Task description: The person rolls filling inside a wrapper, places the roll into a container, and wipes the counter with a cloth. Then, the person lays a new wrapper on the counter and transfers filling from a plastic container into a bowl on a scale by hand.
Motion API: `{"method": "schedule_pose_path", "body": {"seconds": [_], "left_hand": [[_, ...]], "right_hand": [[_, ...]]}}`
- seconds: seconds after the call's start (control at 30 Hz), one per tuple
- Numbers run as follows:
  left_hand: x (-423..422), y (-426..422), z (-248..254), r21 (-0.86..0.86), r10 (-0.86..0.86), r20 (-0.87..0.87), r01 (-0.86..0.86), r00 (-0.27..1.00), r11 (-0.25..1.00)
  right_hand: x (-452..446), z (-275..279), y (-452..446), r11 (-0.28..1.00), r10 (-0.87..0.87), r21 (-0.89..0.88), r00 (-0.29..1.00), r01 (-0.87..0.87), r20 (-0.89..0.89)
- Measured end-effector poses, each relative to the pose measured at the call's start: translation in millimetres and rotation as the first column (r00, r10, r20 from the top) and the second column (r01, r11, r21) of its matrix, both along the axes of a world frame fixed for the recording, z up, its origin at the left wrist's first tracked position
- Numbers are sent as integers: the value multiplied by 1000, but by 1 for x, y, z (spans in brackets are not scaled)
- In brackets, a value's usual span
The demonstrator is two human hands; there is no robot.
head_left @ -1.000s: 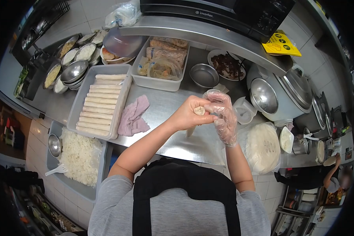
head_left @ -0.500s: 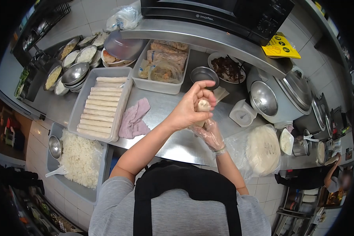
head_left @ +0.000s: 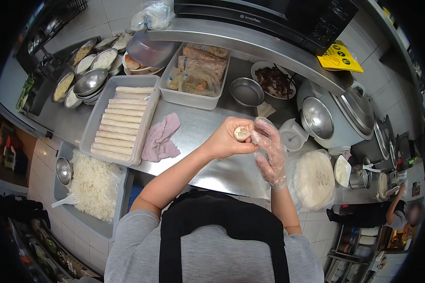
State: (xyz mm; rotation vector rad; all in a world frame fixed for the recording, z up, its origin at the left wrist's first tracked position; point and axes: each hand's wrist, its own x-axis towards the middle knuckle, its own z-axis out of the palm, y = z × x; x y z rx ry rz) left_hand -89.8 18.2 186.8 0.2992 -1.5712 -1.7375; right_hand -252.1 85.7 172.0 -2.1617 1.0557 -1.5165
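My bare left hand (head_left: 227, 141) is closed round a rolled spring roll (head_left: 242, 134), held end-on so that only its pale, folded end shows; the fingers hide the rest. Close to its right is my right hand (head_left: 271, 152), in a clear plastic glove. Its fingers are curved and the thumb stands apart, with nothing visible between them. The fingertips reach close to the roll's end; I cannot tell whether they touch it. Just beyond the hands, a pale wrapper piece (head_left: 265, 110) lies on the steel counter. On the left, a plastic tub (head_left: 152, 101) holds several finished rolls.
A pink cloth (head_left: 161, 139), a tub of bagged food (head_left: 191, 99), a steel bowl (head_left: 247, 92) and a small scale (head_left: 293, 134) surround the hands. Stacked round wrappers (head_left: 314, 181) lie right, a rice tray (head_left: 120, 210) lower left. Another person (head_left: 396, 217) is far right.
My left hand has closed its fingers round the roll and come slightly lower. My right hand has moved from beneath it to its right side, thumb now apart.
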Motion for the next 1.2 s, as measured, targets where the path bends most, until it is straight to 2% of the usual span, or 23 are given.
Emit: {"method": "schedule_pose_path", "body": {"seconds": [0.13, 0.2, 0.33, 0.4, 0.43, 0.5, 0.53, 0.6, 0.73, 0.8, 0.9, 0.93, 0.97, 1.0, 1.03, 1.1, 1.2], "left_hand": [[-1, 1, -5, -35, 35, -29, -36, 999, 999], [-3, -1, -12, -137, 74, 18, -71, 997, 988], [-7, 1, -18, -118, 58, 99, -46, 993, 992], [-12, 5, -14, -136, 121, 70, -111, 990, 985], [-11, 6, -13, -139, 124, 70, -113, 990, 984], [-10, 7, -11, -3, 131, 26, -131, 991, 991], [-8, 4, -12, -6, 135, 25, -135, 991, 991], [-1, -3, -17, -150, 73, 98, -58, 992, 987], [-5, 1, -11, -151, 32, 123, -13, 992, 988], [-14, 11, -3, -49, 66, 63, -63, 996, 997], [-21, 12, -7, -16, 126, 37, -125, 991, 992], [-18, 11, -7, -18, 130, 38, -130, 991, 991], [-11, 9, -5, -118, 168, 100, -156, 981, 981], [-8, 9, -3, -215, 212, 157, -176, 965, 961], [-8, 10, -1, -213, 217, 157, -182, 963, 960], [-8, 15, 2, -101, 121, 46, -116, 992, 988], [-10, 11, -8, -125, 87, 67, -78, 994, 989]], "right_hand": [[-2, 9, -9, 998, 8, -60, 996, -13, -87], [-3, 17, -12, 997, 21, -71, 979, -36, -204], [-5, 30, -20, 988, 46, -128, 951, -89, -306], [-3, 38, -21, 980, -6, -180, 894, -84, -448], [-2, 38, -20, 979, -5, -183, 894, -87, -447], [-1, 35, -16, 992, 42, -111, 975, -68, -220], [-1, 34, -16, 991, 45, -114, 974, -72, -221], [-2, 32, -17, 991, 74, -101, 987, -89, -144], [-3, 39, -22, 985, 136, -80, 975, -151, -176], [-6, 48, -24, 974, 64, -162, 885, -156, -462], [-9, 52, -23, 983, 1, -154, 844, -99, -536], [-9, 48, -22, 982, 4, -156, 845, -103, -535], [-10, 41, -21, 990, 114, -57, 966, -130, -231], [-11, 36, -22, 982, 184, 33, 977, -189, 105], [-14, 32, -24, 980, 190, 35, 976, -195, 105], [-21, 29, -27, 967, 256, 15, 966, -255, -34], [-22, 38, -26, 964, 263, -1, 956, -265, -133]]}}
